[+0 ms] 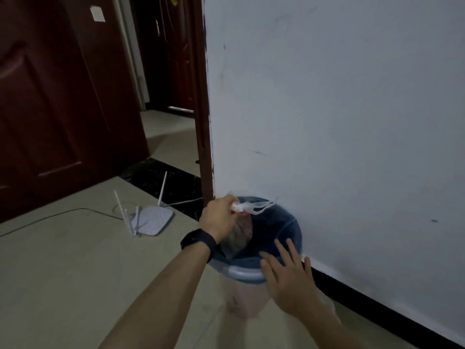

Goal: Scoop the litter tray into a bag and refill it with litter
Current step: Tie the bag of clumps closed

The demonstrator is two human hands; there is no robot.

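Bag: a small bag point(238, 235) of thin, translucent plastic film, gathered and knotted at the neck.
Bag ends: white handle strips point(260, 207) splay loose to the right of the knot.
Bag contents: a grey-brown mass shows through the film and bulges the lower part into a rounded wedge.
Bag position: hangs from the left hand over the open mouth of the bin, lower end near the front rim; contact with the liner cannot be told.
Left hand: the left hand point(219, 217) has its fingers curled round the gathered neck and grips it, back of the hand toward the camera.
Wrist: a black band point(198, 241), matt, sits on the left wrist.
Right hand: the right hand point(286, 280) is flat, fingers straight and spread, palm down over the near right rim, holding nothing; contact with the rim cannot be told.
Markings: a red patch near the bag's neck, too blurred to read.
Bin: a round bin point(239, 274) with a pale translucent wall and a rolled rim, standing on the floor against the wall, just beside the door frame point(203, 122).
Liner: a dark blue film liner point(276, 222), creased, folded out over the rim.
Router: a flat white router point(153, 220) with rounded corners and thin stick antennas, on the floor left of the bin; a thin cable point(50, 215) lies near it.
Floor: pale smooth tiles point(63, 260).
Wall: white paint point(339, 109), scuffed, with black skirting point(377, 311).
Door: dark red-brown panelled wood point(50, 109).
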